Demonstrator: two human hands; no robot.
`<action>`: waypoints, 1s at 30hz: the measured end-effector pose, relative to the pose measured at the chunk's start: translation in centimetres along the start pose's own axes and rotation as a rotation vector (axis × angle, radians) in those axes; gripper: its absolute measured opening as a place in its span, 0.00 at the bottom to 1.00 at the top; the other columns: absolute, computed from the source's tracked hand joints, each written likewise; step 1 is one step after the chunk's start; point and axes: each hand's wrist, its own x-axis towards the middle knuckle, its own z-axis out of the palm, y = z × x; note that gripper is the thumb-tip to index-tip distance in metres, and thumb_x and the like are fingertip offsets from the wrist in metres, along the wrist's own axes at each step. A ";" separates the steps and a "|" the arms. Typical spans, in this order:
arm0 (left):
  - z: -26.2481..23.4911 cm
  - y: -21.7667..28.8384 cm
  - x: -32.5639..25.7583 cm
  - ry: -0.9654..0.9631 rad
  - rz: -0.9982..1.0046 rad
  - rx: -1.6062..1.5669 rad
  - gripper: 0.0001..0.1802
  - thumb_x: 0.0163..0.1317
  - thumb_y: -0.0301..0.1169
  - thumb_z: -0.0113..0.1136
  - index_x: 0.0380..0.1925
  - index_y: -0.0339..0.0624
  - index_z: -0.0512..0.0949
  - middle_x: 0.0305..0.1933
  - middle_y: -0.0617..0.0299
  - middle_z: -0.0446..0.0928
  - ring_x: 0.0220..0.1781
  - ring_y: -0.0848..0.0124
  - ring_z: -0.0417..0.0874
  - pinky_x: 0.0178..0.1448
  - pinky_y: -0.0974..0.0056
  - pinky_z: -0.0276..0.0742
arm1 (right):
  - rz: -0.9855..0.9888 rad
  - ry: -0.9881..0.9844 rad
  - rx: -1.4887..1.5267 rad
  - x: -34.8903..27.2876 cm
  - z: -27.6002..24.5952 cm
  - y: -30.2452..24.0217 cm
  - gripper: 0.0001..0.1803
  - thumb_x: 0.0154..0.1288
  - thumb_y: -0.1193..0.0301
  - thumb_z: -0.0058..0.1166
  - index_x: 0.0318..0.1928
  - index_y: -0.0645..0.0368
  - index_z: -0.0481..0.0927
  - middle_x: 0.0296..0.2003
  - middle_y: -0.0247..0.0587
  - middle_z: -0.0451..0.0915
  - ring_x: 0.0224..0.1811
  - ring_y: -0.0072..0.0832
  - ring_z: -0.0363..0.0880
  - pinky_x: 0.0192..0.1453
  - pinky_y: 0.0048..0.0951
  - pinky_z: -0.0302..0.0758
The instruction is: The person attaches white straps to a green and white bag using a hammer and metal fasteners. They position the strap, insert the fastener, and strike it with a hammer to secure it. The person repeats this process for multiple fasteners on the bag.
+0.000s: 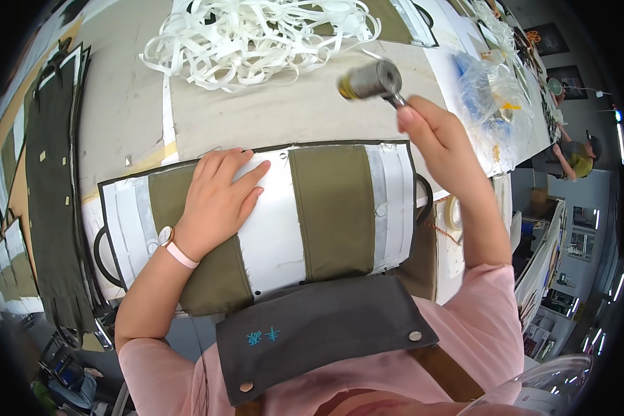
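A wide fabric panel (333, 215) with olive and white bands, dark edging and a black loop handle at each end lies across the table in front of me. My left hand (218, 191) rests flat on it, fingers spread, over the border between an olive band and the central white band. Raised above the table, beyond the panel's far right part, my right hand (440, 135) is closed around the handle of a hammer (376, 80). The hammer's thick grey cylindrical head is yellowish at its left end and slightly blurred.
A tangled heap of white strips (256, 41) lies at the back of the table. Dark fabric pieces (52, 187) are stacked at the left. Clear plastic bags (492, 93) and a tape roll (453, 213) sit to the right. Another person (572, 163) is farther off right.
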 end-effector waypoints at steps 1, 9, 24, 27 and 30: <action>0.1 0.0 0.1 0.018 0.007 -0.009 0.20 0.58 0.28 0.67 0.53 0.46 0.83 0.55 0.55 0.76 0.59 0.53 0.74 0.66 0.50 0.69 | -0.003 -0.025 -0.004 0.5 1.8 -0.1 0.27 0.79 0.51 0.44 0.31 0.63 0.74 0.23 0.53 0.76 0.28 0.53 0.77 0.35 0.52 0.71; 0.5 -0.5 -0.3 0.031 -0.026 -0.070 0.19 0.58 0.29 0.68 0.52 0.47 0.84 0.53 0.56 0.76 0.56 0.56 0.74 0.63 0.53 0.70 | -0.053 -0.509 -0.363 2.0 3.6 0.1 0.26 0.77 0.50 0.46 0.36 0.64 0.76 0.26 0.57 0.79 0.32 0.54 0.78 0.39 0.50 0.73; -6.5 -4.7 -6.6 -0.004 -0.244 -0.064 0.12 0.56 0.25 0.68 0.41 0.37 0.86 0.50 0.53 0.81 0.53 0.55 0.81 0.59 0.54 0.76 | 0.053 -0.156 0.147 2.6 3.0 -4.1 0.24 0.78 0.55 0.46 0.33 0.63 0.77 0.26 0.48 0.76 0.29 0.43 0.71 0.39 0.39 0.70; -6.2 -6.4 -6.6 0.006 -0.306 -0.213 0.09 0.55 0.25 0.69 0.37 0.38 0.87 0.46 0.56 0.81 0.49 0.58 0.81 0.54 0.58 0.76 | -0.128 0.067 0.122 3.7 6.3 -8.3 0.23 0.79 0.55 0.44 0.34 0.62 0.76 0.26 0.51 0.77 0.30 0.47 0.74 0.39 0.42 0.71; -5.3 -6.7 -5.7 0.001 -0.308 -0.282 0.07 0.54 0.26 0.69 0.34 0.40 0.88 0.44 0.58 0.81 0.47 0.59 0.81 0.52 0.59 0.75 | -0.136 -0.299 -0.202 4.4 13.0 -5.7 0.21 0.80 0.55 0.42 0.38 0.61 0.76 0.27 0.55 0.79 0.32 0.54 0.76 0.40 0.47 0.73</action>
